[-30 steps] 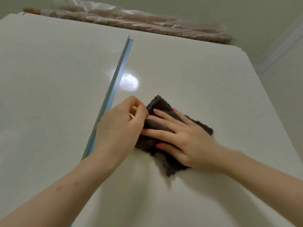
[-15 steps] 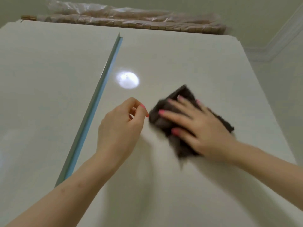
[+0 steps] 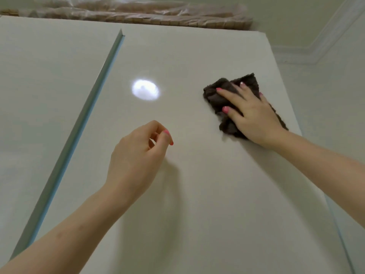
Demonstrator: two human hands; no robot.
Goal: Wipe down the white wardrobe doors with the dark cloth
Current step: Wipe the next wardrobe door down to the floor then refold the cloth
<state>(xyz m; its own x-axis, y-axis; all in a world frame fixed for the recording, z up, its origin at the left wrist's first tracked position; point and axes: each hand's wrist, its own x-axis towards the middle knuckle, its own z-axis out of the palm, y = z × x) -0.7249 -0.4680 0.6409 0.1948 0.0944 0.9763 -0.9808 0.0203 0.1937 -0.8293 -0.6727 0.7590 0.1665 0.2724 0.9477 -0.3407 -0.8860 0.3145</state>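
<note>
I look up at two white wardrobe doors. The right door (image 3: 187,56) fills the middle of the view and the left door (image 3: 49,86) lies beyond a blue-grey edge strip (image 3: 87,119). A crumpled dark brown cloth (image 3: 217,99) is pressed flat against the right door near its upper right edge. My right hand (image 3: 250,115) lies spread on the cloth and holds it to the door. My left hand (image 3: 136,157) hovers lower and to the left, fingers curled with thumb and forefinger pinched, holding nothing and apart from the cloth.
Plastic-wrapped rolled mats (image 3: 138,14) lie on top of the wardrobe. A bright light reflection (image 3: 145,92) shines on the right door. A wall with ceiling moulding (image 3: 308,54) stands just right of the wardrobe's right edge.
My right hand has slid the cloth up and to the right across the door, away from the left hand. The left hand let go of the cloth and stays in place.
</note>
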